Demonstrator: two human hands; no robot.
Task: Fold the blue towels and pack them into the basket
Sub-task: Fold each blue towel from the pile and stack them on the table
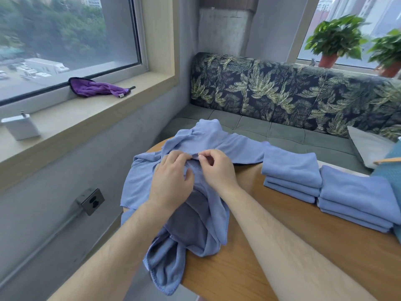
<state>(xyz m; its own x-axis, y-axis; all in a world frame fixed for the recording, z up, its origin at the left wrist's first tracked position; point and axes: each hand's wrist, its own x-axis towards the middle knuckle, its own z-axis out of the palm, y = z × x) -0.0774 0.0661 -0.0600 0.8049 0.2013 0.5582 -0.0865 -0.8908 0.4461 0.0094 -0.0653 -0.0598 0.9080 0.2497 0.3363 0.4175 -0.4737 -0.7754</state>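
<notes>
Forearms reach in from the lower edge to a crumpled blue towel (201, 140) heaped on the left end of the bench (271, 246), part of it hanging over the rim. The right hand (217, 170) pinches a raised fold of it between thumb and fingertips. Just beside it, the left hand (171, 181) curls its fingers onto the same fold. A darker grey towel (186, 222) lies under the wrists. To the right sits a near folded stack (290, 168), touching a far folded stack (355, 192). Behind runs a leaf-print sofa (282, 88), and a purple cloth (93, 88) lies on the windowsill (86, 118).

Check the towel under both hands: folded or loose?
Loose. The towel lies crumpled over the table edge, part hanging off; left hand and right hand pinch a fold.
</notes>
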